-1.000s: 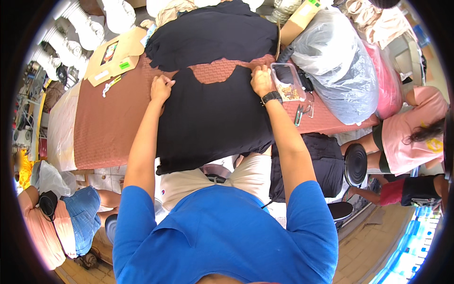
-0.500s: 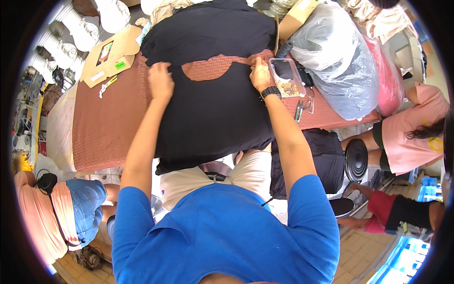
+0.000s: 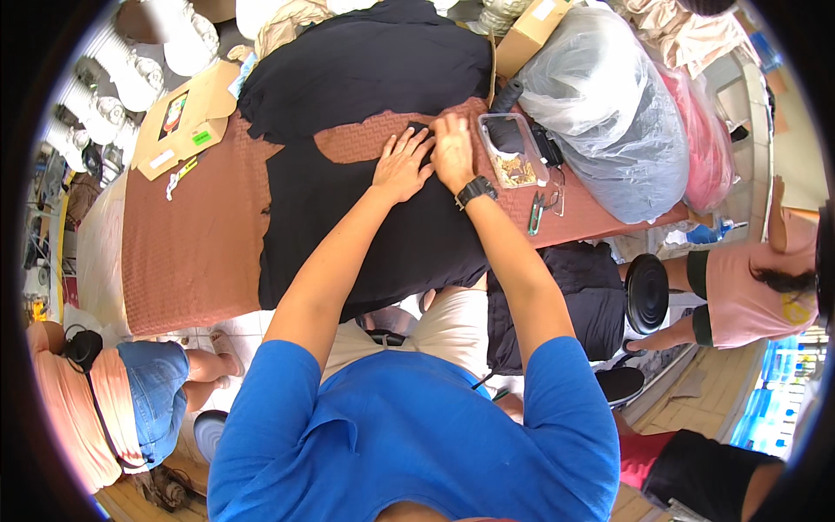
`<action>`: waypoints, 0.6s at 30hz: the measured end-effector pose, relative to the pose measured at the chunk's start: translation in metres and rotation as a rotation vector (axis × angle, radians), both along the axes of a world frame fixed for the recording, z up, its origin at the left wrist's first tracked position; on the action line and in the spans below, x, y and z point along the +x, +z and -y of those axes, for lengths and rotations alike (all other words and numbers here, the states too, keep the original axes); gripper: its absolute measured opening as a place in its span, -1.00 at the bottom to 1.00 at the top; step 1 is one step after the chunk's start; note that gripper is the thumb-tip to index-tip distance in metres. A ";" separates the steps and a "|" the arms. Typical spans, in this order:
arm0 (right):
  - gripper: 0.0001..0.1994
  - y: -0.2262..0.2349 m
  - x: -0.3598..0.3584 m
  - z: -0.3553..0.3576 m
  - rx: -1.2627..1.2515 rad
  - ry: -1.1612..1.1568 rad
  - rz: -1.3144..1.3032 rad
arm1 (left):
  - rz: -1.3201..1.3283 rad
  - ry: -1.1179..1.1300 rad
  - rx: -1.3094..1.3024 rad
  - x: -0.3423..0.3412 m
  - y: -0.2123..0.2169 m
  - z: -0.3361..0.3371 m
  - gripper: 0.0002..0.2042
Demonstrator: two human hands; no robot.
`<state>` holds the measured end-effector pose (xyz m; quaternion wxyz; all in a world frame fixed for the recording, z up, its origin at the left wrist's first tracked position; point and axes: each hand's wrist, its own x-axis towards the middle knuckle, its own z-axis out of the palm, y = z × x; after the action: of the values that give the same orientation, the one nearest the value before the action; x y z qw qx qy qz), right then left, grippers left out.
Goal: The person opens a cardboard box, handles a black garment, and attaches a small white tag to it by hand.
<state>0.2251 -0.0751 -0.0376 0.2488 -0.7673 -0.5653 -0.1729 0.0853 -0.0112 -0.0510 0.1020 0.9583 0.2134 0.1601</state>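
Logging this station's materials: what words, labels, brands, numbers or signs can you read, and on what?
No text can be read.
Left box: picture, white label, green sticker; any print too small to read.
Right box: pale label; too small to read.
Pink shirt at right: yellow print, too blurred to read.
Near black cloth: no text visible.

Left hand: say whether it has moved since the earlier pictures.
Yes, the left hand has moved right, across the black cloth toward the clear container.
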 end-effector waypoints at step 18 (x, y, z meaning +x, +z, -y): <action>-0.79 0.077 0.092 -0.025 -0.115 -0.426 -0.070 | -0.043 0.042 0.033 0.010 0.008 0.002 -0.34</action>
<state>0.3166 -0.0502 0.0392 0.1818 -0.8878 -0.3906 -0.1621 0.0950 -0.0136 -0.0432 0.0782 0.9584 0.2332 0.1449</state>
